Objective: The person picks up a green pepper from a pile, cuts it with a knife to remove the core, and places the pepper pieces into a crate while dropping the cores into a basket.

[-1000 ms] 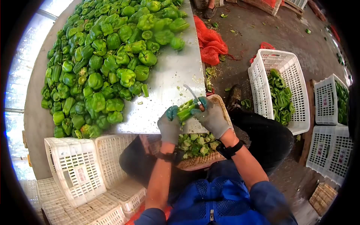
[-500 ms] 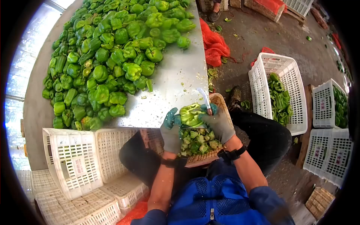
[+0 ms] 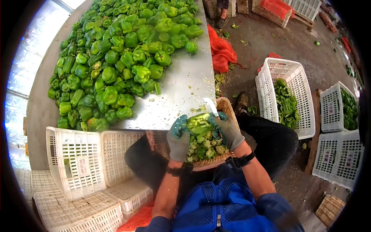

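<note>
A green bell pepper is held between my two gloved hands, just past the table's front edge. My left hand wears a grey glove with teal fingertips, and its fingers grip the pepper's left side. On the other side, my right hand, gloved the same way, is closed round a small knife and touches the pepper too. The curved blade points up and away; the handle is mostly hidden by the fingers. Right below sits a basket holding many cut pepper cores.
A large heap of green peppers covers the left of the metal table. White crates stand at lower left. To the right, a white crate holds cut peppers. Red netting lies beside the table; another person's foot shows beyond.
The pepper has turned in my hands: its pale cut inside showed before, and now more green skin faces me. The knife blade has dipped lower and tilted further left. My view has shifted slightly.
</note>
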A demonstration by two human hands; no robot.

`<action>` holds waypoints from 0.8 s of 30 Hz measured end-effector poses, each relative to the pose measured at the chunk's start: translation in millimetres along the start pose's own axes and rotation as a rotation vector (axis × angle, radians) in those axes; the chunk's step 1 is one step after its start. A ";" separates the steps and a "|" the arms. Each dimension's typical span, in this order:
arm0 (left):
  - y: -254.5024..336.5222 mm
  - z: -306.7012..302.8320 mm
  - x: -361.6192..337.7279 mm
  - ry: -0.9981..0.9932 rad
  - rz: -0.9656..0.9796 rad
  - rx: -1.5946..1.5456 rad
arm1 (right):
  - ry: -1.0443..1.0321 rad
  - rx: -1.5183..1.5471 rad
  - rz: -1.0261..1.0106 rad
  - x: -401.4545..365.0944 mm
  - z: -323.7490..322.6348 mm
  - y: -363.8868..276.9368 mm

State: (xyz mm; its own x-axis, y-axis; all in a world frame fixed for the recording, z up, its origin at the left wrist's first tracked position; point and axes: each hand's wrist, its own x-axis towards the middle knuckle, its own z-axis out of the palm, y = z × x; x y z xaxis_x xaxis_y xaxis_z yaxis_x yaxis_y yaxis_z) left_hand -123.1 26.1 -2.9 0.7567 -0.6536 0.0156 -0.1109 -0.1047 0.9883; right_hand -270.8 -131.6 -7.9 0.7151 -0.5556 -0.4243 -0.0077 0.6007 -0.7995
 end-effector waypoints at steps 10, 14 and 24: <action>-8.7 -22.6 23.5 0.011 0.398 1.202 | 0.133 -0.587 -0.625 17.5 -56.1 87.3; -1.0 -33.4 34.7 0.367 0.224 0.499 | 0.201 -0.094 -0.121 -15.4 -24.7 48.3; -57.2 -42.4 54.4 0.310 0.010 0.129 | 0.227 -0.303 -0.230 -23.8 -3.4 49.3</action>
State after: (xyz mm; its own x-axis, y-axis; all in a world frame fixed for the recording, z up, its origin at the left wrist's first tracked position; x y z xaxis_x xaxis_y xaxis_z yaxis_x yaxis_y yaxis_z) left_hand -48.3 28.3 -52.1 0.9130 -0.3977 0.0905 -0.1850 -0.2062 0.9609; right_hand -290.6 -90.7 -38.6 0.5510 -0.7874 -0.2765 -0.0954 0.2698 -0.9582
